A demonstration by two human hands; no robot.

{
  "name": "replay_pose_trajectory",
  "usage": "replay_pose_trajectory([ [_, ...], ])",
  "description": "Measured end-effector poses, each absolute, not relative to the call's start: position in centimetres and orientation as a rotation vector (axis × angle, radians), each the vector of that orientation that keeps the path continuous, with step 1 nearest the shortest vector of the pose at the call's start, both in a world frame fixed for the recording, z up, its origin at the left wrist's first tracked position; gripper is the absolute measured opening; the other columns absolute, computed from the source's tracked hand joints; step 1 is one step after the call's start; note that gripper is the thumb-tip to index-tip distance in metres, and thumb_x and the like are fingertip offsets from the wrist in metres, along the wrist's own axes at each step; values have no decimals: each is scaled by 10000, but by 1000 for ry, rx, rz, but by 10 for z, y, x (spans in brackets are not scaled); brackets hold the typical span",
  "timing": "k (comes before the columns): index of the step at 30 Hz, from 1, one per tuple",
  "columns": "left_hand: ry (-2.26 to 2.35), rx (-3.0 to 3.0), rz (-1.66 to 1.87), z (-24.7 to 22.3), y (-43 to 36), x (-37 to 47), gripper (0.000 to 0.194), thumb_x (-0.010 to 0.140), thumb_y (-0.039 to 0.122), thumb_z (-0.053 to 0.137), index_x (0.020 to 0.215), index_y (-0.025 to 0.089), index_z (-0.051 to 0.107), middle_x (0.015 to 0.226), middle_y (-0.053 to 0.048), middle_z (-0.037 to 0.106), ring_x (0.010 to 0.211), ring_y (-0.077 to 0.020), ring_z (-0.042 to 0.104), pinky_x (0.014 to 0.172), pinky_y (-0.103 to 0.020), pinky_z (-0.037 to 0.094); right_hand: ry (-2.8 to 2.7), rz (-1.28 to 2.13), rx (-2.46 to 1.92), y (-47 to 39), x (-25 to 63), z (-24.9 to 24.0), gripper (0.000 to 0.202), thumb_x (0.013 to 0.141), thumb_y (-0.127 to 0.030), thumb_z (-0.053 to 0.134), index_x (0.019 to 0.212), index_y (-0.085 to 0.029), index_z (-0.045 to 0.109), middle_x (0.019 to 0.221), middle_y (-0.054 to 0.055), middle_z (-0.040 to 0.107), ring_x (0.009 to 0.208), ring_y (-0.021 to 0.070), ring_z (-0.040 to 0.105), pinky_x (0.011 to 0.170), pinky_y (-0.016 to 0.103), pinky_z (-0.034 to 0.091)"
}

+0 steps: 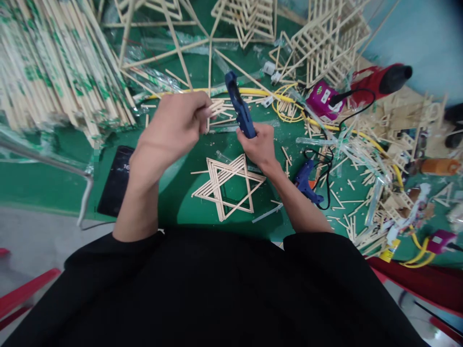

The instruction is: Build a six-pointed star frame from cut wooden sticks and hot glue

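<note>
My left hand (175, 127) is closed in a pinch over the table. Between its fingertips are thin wooden sticks (219, 107); how many are gripped is hard to make out against loose pieces behind. My right hand (261, 147) wraps round the handles of blue hand shears (243, 108), which point away from me, their head just right of the sticks. Nearer my body, a star-shaped frame of layered wooden sticks (217, 187) lies flat on the green table (170, 205), touched by neither hand.
Bundled sticks (61, 67) in plastic fill the left. A dark phone (114, 185) lies by my left forearm. Right of my right arm is a blue glue gun (306, 183), beyond it a purple power socket (324, 100) and a red heat gun (376, 83). Stick lattices (331, 41) stand behind.
</note>
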State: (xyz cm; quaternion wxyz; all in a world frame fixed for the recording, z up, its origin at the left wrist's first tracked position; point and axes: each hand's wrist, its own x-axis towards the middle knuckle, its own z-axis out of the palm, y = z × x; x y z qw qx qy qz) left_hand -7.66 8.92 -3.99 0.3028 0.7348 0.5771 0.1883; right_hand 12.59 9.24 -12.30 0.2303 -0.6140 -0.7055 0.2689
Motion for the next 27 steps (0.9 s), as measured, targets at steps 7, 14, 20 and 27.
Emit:
replay_pose_trajectory([
  [7,1341,1689,741,-76,63,-102,145,885,372,660,810,249,644,744,-43,650,571,-197,641,533,-395,542,-2007,771,-1654,90,132,-120,396,890,-390,635,605,-243,403,577,-15,440,590,160,438,678,336,445],
  [14,1896,2035,661,-119,15,-113,108,831,316,672,794,222,710,727,-34,577,585,-148,494,515,-300,324,-2196,384,-1766,100,154,-100,424,826,-555,716,927,-167,578,988,179,660,1028,332,629,950,522,468],
  [20,1941,2038,724,-143,-2,-112,140,852,343,623,825,224,692,794,-40,559,664,-171,504,594,-313,365,-2174,275,-1945,116,158,-127,689,749,-621,779,1141,-98,559,1303,314,559,1285,436,488,1081,632,333],
  [27,1970,2005,711,-145,-11,-114,212,883,404,616,849,210,694,792,-37,541,761,-176,515,713,-343,444,-2229,379,-1883,97,162,-117,869,783,-562,783,1433,-89,454,1546,295,390,1458,463,334,1199,628,235],
])
